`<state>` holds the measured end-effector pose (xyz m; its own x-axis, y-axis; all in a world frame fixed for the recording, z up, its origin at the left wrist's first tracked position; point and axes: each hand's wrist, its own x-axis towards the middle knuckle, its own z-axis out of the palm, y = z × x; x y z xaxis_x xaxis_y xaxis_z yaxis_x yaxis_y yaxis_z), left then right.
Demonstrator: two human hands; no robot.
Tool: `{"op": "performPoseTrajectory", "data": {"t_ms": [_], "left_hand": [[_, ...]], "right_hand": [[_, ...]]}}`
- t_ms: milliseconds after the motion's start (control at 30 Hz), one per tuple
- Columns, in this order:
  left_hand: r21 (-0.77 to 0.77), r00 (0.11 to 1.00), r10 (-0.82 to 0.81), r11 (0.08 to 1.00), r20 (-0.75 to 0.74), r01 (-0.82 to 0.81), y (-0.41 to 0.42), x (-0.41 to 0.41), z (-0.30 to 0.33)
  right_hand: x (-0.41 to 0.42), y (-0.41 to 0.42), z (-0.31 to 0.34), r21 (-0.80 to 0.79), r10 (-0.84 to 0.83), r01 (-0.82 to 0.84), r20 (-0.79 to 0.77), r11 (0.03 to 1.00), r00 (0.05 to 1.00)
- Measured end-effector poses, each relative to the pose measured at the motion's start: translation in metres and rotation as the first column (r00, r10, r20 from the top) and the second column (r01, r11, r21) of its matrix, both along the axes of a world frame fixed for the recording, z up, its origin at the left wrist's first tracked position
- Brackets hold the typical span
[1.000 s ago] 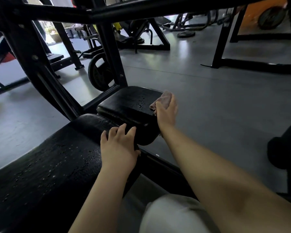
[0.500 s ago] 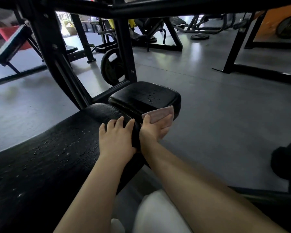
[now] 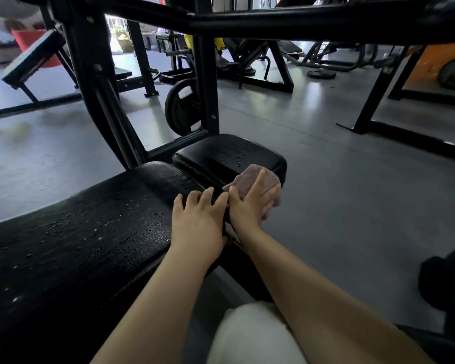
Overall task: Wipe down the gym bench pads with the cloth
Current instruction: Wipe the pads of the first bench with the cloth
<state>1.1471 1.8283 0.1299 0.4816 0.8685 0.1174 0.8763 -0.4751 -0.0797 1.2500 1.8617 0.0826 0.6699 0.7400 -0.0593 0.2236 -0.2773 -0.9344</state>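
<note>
- Pressing a crumpled, dusty-pink cloth (image 3: 255, 183) against the near edge of the small black seat pad (image 3: 229, 156), the right hand (image 3: 250, 206) is gripping it.
- Resting with fingers spread, the left hand (image 3: 197, 222) is lying open on the long pad (image 3: 90, 232), which is glistening with droplets.

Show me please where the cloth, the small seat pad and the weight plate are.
cloth (image 3: 250, 179), head view, on its top fold above the fingers.
small seat pad (image 3: 221, 153), head view, on its top surface.
weight plate (image 3: 180, 109), head view, on its face.

Crumpled mauve cloth (image 3: 258, 179) at frame centre, on near edge of small black padded seat (image 3: 229, 156); long black pad (image 3: 90, 232) lower left, apparently droplet-speckled.
</note>
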Motion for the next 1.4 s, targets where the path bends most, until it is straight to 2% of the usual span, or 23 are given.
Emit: {"op": "performPoseTrajectory", "data": {"t_ms": [100,167,300,400,467,533,633,700,767,867,967,1067,1133,1233,1400], "left_hand": [[-0.025,1.0,0.007,1.0,0.021,-0.007,0.003,0.01,-0.001],[-0.071,1.0,0.022,0.997,0.008,-0.021,0.005,0.016,0.0],[-0.073,1.0,0.019,0.997,0.022,-0.018,0.011,0.023,0.002],[-0.055,0.998,0.014,0.998,0.067,-0.01,0.018,0.022,0.007],[-0.069,0.995,0.014,0.998,0.101,-0.007,0.021,0.02,0.008],[-0.092,0.992,0.013,0.996,0.126,-0.001,0.022,0.017,0.007],[-0.114,0.99,0.009,0.993,0.143,0.007,0.023,0.016,0.007],[-0.116,0.989,0.008,0.993,0.148,0.009,0.022,0.016,0.008],[-0.121,0.988,0.01,0.993,0.153,0.009,0.022,0.015,0.008],[-0.128,0.989,0.011,0.992,0.148,0.008,0.021,0.014,0.006],[-0.129,0.992,0.011,0.992,0.126,0.005,0.02,0.012,0.003],[-0.114,0.994,0.003,0.993,0.113,0.01,0.02,0.01,0.002],[-0.104,0.994,-0.005,0.994,0.108,0.016,0.021,0.009,0.003],[-0.095,0.994,-0.02,0.995,0.106,0.03,0.022,0.009,0.003],[-0.087,0.991,-0.027,0.995,0.131,0.038,0.023,0.006,-0.002]], "right_hand": [[0.022,0.015,0.008,-0.051,-0.051,0.051,-0.015,0.997,0.999],[0.045,0.026,0.014,-0.099,-0.044,0.047,0.028,0.994,0.999],[0.088,0.04,0.016,-0.182,0.105,-0.054,0.284,0.982,0.953],[0.114,0.054,0.021,-0.312,0.287,-0.141,0.492,0.94,0.822],[0.124,0.065,0.026,-0.468,0.442,-0.185,0.53,0.864,0.724],[0.127,0.072,0.03,-0.55,0.537,-0.21,0.54,0.808,0.648],[0.117,0.061,0.035,-0.591,0.614,-0.244,0.574,0.769,0.542],[0.107,0.042,0.038,-0.609,0.667,-0.279,0.634,0.742,0.39],[0.103,0.024,0.037,-0.601,0.688,-0.337,0.663,0.724,0.296],[0.119,0.018,0.034,-0.61,0.725,-0.404,0.634,0.682,0.267],[0.136,0.042,0.035,-0.633,0.735,-0.381,0.625,0.675,0.263],[0.133,0.072,0.044,-0.654,0.709,-0.285,0.595,0.701,0.379],[0.121,0.082,0.051,-0.686,0.713,-0.239,0.574,0.687,0.403],[0.101,0.079,0.053,-0.711,0.748,-0.249,0.578,0.657,0.326],[0.104,0.042,0.048,-0.712,0.792,-0.37,0.595,0.597,0.135]]}}
